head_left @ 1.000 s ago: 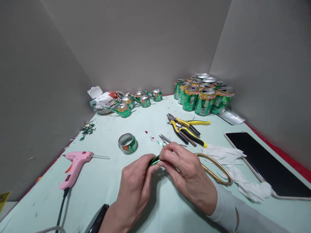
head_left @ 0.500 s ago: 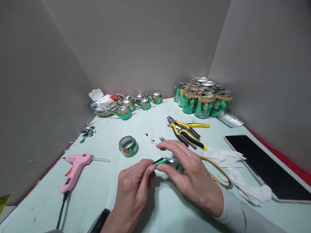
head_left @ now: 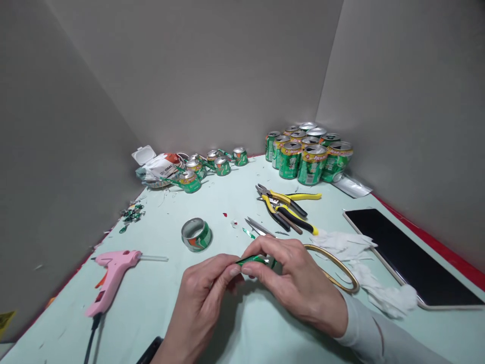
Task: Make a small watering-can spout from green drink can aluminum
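A small green metal strip (head_left: pixel 252 260), shiny on one side, is pinched between both hands near the bottom centre. My left hand (head_left: pixel 206 293) grips its left end between thumb and fingers. My right hand (head_left: pixel 299 283) closes thumb and index finger on its right end. Behind the right hand lie scissors (head_left: pixel 258 225) with gold handles, partly hidden by that hand. A cut green can ring (head_left: pixel 196 235) stands beyond my left hand.
Pink glue gun (head_left: pixel 114 278) at left; yellow-black pliers (head_left: pixel 290 205) beyond the hands; white gloves (head_left: pixel 343 245) and a dark tablet (head_left: pixel 409 258) at right. Cans (head_left: pixel 312 164), small can pieces (head_left: pixel 190 182) and a wipes pack (head_left: pixel 161 169) stand at the back.
My right fingers have come down and closed on the strip, where they were raised and apart before. More of the scissor blades shows. The whole view has shifted slightly.
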The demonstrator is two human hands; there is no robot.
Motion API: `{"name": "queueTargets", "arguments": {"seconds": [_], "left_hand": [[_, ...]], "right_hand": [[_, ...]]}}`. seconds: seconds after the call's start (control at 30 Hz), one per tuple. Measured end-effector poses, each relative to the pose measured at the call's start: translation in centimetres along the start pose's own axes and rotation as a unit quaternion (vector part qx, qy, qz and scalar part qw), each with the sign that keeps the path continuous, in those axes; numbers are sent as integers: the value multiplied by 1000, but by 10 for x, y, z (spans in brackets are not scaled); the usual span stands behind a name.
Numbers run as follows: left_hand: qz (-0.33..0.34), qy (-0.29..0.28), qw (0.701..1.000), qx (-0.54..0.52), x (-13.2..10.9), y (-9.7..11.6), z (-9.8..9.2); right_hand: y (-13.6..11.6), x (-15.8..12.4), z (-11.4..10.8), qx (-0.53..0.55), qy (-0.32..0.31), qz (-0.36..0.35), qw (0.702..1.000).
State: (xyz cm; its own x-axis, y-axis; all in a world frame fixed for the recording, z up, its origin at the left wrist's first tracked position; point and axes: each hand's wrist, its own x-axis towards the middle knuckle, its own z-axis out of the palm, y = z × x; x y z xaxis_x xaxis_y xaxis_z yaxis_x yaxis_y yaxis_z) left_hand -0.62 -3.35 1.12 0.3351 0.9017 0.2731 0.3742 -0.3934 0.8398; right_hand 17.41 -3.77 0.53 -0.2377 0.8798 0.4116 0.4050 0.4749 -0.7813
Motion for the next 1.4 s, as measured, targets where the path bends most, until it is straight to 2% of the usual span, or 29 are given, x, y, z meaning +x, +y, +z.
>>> {"name": "queueTargets", "arguments": {"seconds": [0.13, 0.2, 0.47, 0.67, 0.77, 0.87, 0.93, 1.07, 1.17, 1.27, 1.4], "left_hand": [[-69, 91, 992, -55, 1, -1, -6], [-99, 110, 986, -81, 1, -2, -7], [-108, 113, 967, -201, -3, -5, 1], [-155, 129, 899, -389, 2, 3, 13], [-171, 108, 881, -428, 5, 6, 22], [-182, 112, 866, -453, 6, 6, 27], [-187, 114, 861, -458, 6, 6, 27], [-179, 124, 844, -490, 7, 8, 22], [-168, 130, 832, -512, 6, 11, 17], [-181, 145, 814, -532, 4, 12, 11], [-219, 187, 772, -567, 1, 9, 5]], "right_hand": [[-2, 5, -5, 20, 21, 56, 998], [-2, 7, -7, 38, 27, 66, 997], [-8, 1, -1, 38, 34, 62, 997], [-8, 0, 8, 129, 83, 75, 985], [-7, -2, 13, 123, 105, 62, 985], [-8, -4, 17, 88, 109, 37, 989], [-10, -5, 15, 71, 93, 27, 993], [-14, -5, 0, 71, 23, 9, 997], [-7, -6, -15, 24, 34, 31, 999], [11, -13, -26, -96, 44, 63, 992], [33, -30, -31, -289, -1, 33, 957]]}}
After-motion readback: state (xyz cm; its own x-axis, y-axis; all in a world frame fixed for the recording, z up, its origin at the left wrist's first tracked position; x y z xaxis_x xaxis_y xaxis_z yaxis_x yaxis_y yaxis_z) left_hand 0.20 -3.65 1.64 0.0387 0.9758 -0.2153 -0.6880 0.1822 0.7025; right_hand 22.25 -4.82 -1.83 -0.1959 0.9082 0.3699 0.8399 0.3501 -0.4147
